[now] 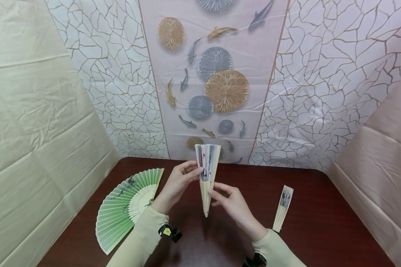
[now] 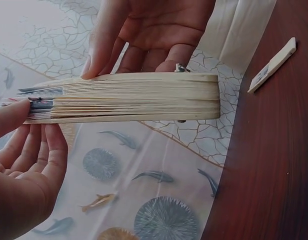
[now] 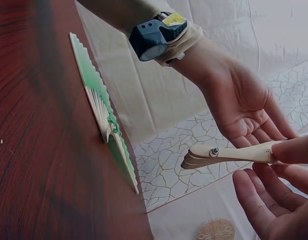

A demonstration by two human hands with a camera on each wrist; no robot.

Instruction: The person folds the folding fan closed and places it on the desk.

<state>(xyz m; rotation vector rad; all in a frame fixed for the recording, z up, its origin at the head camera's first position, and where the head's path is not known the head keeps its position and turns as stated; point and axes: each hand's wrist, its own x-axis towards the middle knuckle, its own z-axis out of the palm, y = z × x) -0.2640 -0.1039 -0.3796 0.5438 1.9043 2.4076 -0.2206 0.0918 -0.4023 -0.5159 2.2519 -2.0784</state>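
A partly spread folding fan [image 1: 207, 167] with grey-white patterned leaf and pale wooden ribs is held up above the table, its pivot end pointing down. My left hand [image 1: 182, 181] pinches the leaf's left edge between thumb and fingers. Lower down, my right hand [image 1: 232, 204] grips the outer rib on the right side. In the left wrist view the stacked ribs of this fan [image 2: 139, 100] run sideways between both hands, a metal pivot at one end. The right wrist view shows the pivot end of the fan [image 3: 214, 154] sticking out past the right thumb.
An opened green folding fan [image 1: 120, 211] lies on the table at the left, beside the left forearm. On the right lies a closed folding fan [image 1: 283, 208] with a grey patterned leaf. The dark red-brown table [image 1: 327, 222] ends at a patterned cloth backdrop [image 1: 214, 89].
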